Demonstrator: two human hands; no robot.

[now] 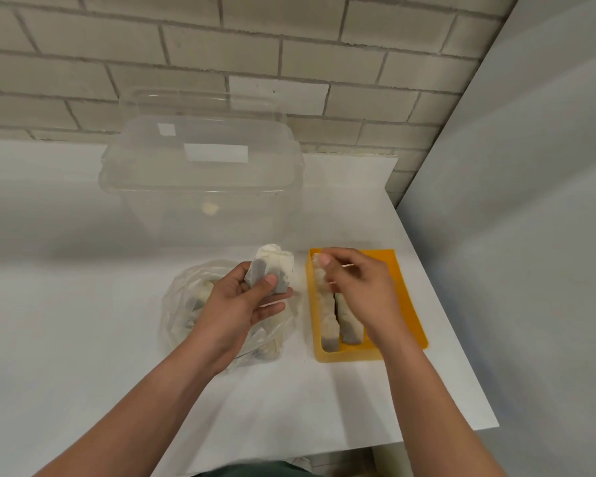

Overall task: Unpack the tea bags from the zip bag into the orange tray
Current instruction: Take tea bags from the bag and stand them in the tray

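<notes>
From the head camera, the step in hand looks like setting a single tea bag point(318, 266) at the far end of the left row in the orange tray point(348, 356). To do it well, the bag should go down on edge, flush against the 2 rows of tea bags point(328, 320) already packed there, so the row stays tight and nothing tips into the bare right half of the tray. Let go only once it leans on its neighbour. The right hand point(356, 285) hovers over the tray's far left corner, palm down, wrist crossing the tray. Its thumb and curled fingers pinch that bag, though motion blur softens its outline. The left hand point(246, 301) sits palm up just left of the tray, above the zip bag point(178, 304), with thumb and fingers clasped round a bundle of tea bags point(272, 270) held upright as a ready supply. Holding it close keeps each transfer short. The zip bag lies crumpled on the white table point(83, 304) with more tea bags visible inside, so the task seems partway done. A clear lidded container point(200, 201) stands behind.
</notes>
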